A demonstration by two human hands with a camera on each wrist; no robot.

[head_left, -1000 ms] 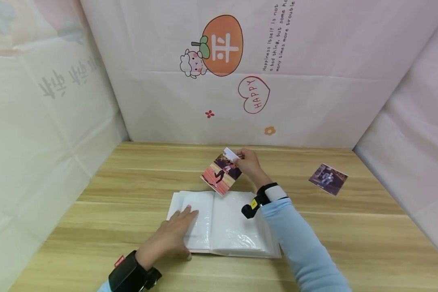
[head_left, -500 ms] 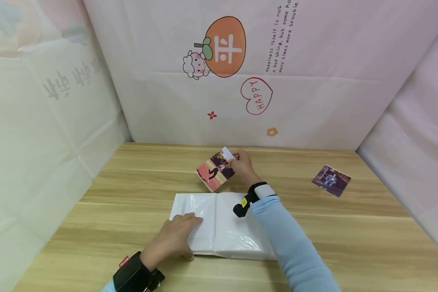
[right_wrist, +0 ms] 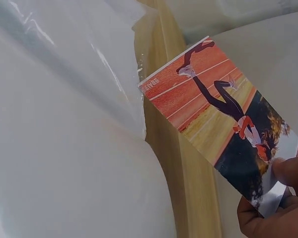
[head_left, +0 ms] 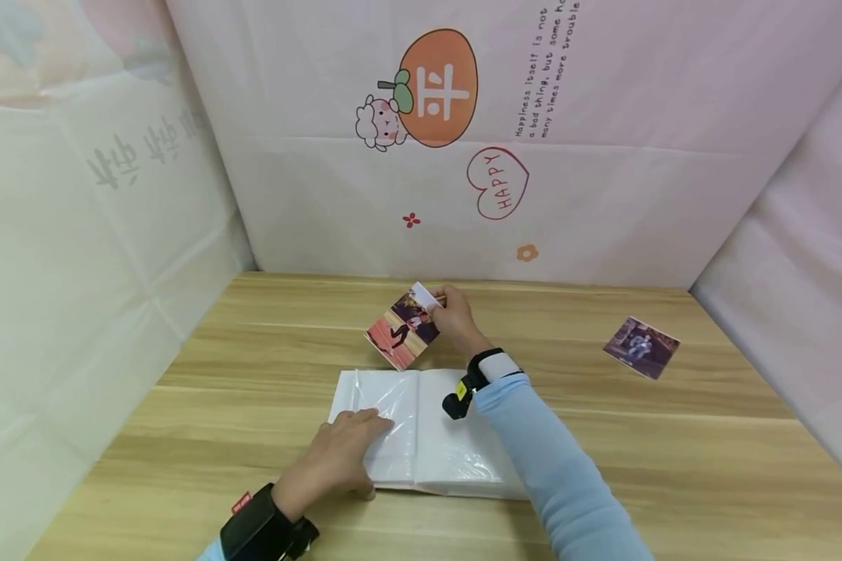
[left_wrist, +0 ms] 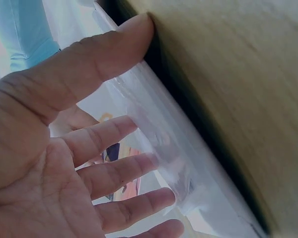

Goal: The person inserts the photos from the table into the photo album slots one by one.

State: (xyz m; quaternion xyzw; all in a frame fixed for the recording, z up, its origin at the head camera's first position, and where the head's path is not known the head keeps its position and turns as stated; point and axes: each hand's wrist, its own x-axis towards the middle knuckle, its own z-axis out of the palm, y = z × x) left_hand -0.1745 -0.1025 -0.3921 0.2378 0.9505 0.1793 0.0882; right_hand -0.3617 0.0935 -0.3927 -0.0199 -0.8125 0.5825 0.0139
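Observation:
A photo album (head_left: 456, 460) lies spread on the table, its white pages covered by clear plastic sleeves. On its left page rest the fingers of my left hand (head_left: 340, 456), fairly straight, with the thumb at the album's near edge; the left wrist view shows this hand (left_wrist: 79, 144) with fingers spread. My right hand (head_left: 456, 315) pinches a photo card (head_left: 403, 327) by one corner, beyond the album's far edge. In the right wrist view the card (right_wrist: 223, 124) shows a runner on a red track, and thumb and fingers grip its white end.
Another photo card (head_left: 642, 347), dark purple, lies flat on the wooden table (head_left: 252, 327) at the right. A printed cloth (head_left: 323, 210) hangs along the table's far edge, and white cloth (head_left: 84, 312) closes off both sides.
My right hand has carried the photo card leftward. The left hand stays on the album's left page, its fingers shifted slightly. The whole view has drifted a little.

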